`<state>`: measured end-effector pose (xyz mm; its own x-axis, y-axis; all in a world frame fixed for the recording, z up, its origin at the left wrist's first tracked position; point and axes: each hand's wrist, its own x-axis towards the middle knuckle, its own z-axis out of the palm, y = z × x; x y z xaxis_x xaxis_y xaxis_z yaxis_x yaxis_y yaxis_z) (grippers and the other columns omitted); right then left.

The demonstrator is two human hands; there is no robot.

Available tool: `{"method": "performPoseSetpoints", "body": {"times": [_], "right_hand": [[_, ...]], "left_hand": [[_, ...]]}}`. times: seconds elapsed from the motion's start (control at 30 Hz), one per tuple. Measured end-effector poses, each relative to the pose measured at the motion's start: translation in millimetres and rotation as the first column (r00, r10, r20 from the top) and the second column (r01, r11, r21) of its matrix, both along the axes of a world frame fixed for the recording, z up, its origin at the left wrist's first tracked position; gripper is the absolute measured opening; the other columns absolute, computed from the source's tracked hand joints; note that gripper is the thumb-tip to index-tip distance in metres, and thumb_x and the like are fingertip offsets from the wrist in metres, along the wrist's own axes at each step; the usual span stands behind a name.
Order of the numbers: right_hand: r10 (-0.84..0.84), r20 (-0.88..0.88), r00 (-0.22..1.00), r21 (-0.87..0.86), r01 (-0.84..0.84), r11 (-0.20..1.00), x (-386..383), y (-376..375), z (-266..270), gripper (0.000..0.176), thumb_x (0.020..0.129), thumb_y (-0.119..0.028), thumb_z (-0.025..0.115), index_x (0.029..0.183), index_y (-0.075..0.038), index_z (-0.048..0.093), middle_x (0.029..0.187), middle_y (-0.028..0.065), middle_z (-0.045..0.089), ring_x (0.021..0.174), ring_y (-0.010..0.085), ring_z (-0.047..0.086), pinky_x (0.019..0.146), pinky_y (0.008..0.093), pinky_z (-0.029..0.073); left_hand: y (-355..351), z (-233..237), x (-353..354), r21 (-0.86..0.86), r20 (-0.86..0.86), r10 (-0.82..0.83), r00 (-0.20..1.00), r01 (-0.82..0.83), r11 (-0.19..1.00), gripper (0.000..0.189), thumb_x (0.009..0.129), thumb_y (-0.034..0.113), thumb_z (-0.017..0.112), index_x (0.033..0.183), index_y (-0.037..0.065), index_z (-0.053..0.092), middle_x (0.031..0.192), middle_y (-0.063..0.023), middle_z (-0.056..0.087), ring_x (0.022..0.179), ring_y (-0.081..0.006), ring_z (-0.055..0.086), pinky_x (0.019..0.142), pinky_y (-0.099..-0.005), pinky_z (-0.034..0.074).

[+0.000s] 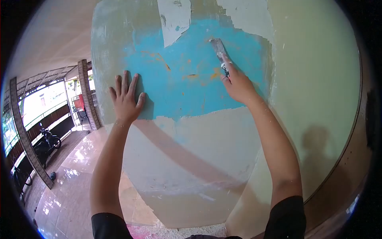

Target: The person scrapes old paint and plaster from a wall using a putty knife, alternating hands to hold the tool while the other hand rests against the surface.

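My right hand (pixel 238 84) grips a putty knife (pixel 217 47) by its dark, white-smeared handle, the index finger stretched along it toward the blade. The blade's tip lies at a bright blue patch (pixel 171 91) of the wall, which is marked with orange streaks. Flat against the wall, at the left edge of that patch, rests my left hand (pixel 126 99) with its fingers spread and nothing in it. Above the blue area are pale pieces of coating (pixel 175 20) with ragged edges. Below it runs a broad greyish-white layer (pixel 191 159) with a jagged upper border.
Greenish painted wall (pixel 314 67) continues to the right past a corner. White crumbs (pixel 199 232) lie on the floor at the wall's foot. To the left are a tiled porch floor (pixel 75 175), pillars (pixel 87 95) and a parked motorbike (pixel 48 139).
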<state>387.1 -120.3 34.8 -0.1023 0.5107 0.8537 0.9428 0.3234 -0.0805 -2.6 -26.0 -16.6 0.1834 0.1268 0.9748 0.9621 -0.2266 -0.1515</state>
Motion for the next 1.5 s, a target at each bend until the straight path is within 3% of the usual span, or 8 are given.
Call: {"method": "performPoseSetpoints", "body": {"times": [0.4,0.47,0.7,0.8,0.87,1.1,1.33,1.5], "right_hand": [[-0.004,-0.036,0.999,0.230,0.012,0.973,-2.0,-7.0,2.2,0.060,0.100,-0.030,0.061,0.155,-0.019,0.038,0.106,0.0224,0.070,0.095,0.0404,0.068,0.082,0.0472,0.054],[-0.155,-0.132,0.979,-0.005,0.155,0.988,-16.7,-26.0,10.6,0.056,0.101,-0.033,0.058,0.154,-0.023,0.041,0.101,0.0220,0.071,0.095,0.0402,0.069,0.083,0.0472,0.054],[-0.219,-0.009,0.976,-0.089,0.217,0.972,-12.7,-26.9,7.3,0.069,0.102,-0.032,0.054,0.162,-0.029,0.021,0.107,0.0202,0.071,0.097,0.0410,0.069,0.088,0.0483,0.054],[-0.229,-0.010,0.973,-0.263,0.219,0.940,-8.8,-23.7,8.6,0.075,0.101,-0.029,0.054,0.163,-0.031,0.011,0.112,0.0215,0.069,0.100,0.0424,0.068,0.089,0.0484,0.054],[-0.075,-0.021,0.997,0.020,0.075,0.997,4.4,-5.8,-2.0,0.070,0.100,-0.026,0.057,0.160,-0.024,0.022,0.115,0.0225,0.067,0.102,0.0428,0.066,0.089,0.0496,0.053],[-0.019,-0.138,0.990,0.365,0.069,0.929,-3.7,-8.1,23.0,0.037,0.096,-0.019,0.061,0.128,-0.006,0.045,0.113,0.0242,0.065,0.104,0.0439,0.065,0.088,0.0518,0.052],[-0.022,-0.124,0.992,0.337,0.063,0.940,-15.2,2.8,41.8,0.041,0.097,-0.020,0.059,0.132,-0.003,0.045,0.113,0.0254,0.065,0.103,0.0433,0.065,0.087,0.0524,0.052],[-0.168,-0.035,0.985,0.415,0.167,0.894,-25.1,5.8,70.1,0.038,0.099,-0.024,0.059,0.132,-0.006,0.053,0.097,0.0231,0.070,0.089,0.0440,0.068,0.078,0.0534,0.055]], "left_hand": [[-13.4,87.7,37.2,-0.128,-0.059,0.140,0.988,-0.146,0.981,0.078,0.093,0.068,0.053,0.160,0.042,0.024,0.171,-0.0048,0.012,0.154,-0.0459,0.009,0.111,-0.0796,0.016],[-14.3,100.7,41.0,-0.119,-0.057,0.159,0.986,-0.165,0.979,0.080,0.091,0.072,0.052,0.159,0.043,0.023,0.171,-0.0041,0.012,0.154,-0.0470,0.008,0.109,-0.0817,0.016],[-20.0,135.2,45.1,-0.123,-0.067,0.167,0.984,-0.174,0.977,0.101,0.075,0.084,0.061,0.160,0.044,0.022,0.172,-0.0025,0.008,0.153,-0.0517,0.002,0.102,-0.0882,0.014],[-6.2,145.1,42.3,-0.079,-0.048,0.138,0.989,-0.141,0.987,0.107,0.068,0.090,0.061,0.158,0.046,0.025,0.171,-0.0018,0.010,0.153,-0.0513,0.003,0.102,-0.0885,0.012],[0.2,145.8,40.9,-0.045,-0.033,0.119,0.992,-0.121,0.992,0.110,0.063,0.094,0.060,0.158,0.046,0.027,0.171,-0.0012,0.012,0.153,-0.0505,0.004,0.103,-0.0884,0.011],[6.5,165.5,38.6,0.017,-0.011,0.080,0.997,-0.080,0.997,0.109,0.063,0.093,0.062,0.157,0.048,0.029,0.170,-0.0021,0.015,0.153,-0.0503,0.005,0.103,-0.0888,0.008],[5.5,168.4,39.3,0.020,0.013,0.089,0.996,-0.089,0.996,0.103,0.070,0.089,0.060,0.158,0.046,0.027,0.171,-0.0014,0.013,0.153,-0.0497,0.006,0.105,-0.0874,0.007],[21.5,168.0,38.6,0.132,0.043,0.090,0.995,-0.095,0.987,0.096,0.074,0.090,0.053,0.156,0.045,0.032,0.170,-0.0015,0.019,0.153,-0.0476,0.010,0.107,-0.0853,0.007]]}}
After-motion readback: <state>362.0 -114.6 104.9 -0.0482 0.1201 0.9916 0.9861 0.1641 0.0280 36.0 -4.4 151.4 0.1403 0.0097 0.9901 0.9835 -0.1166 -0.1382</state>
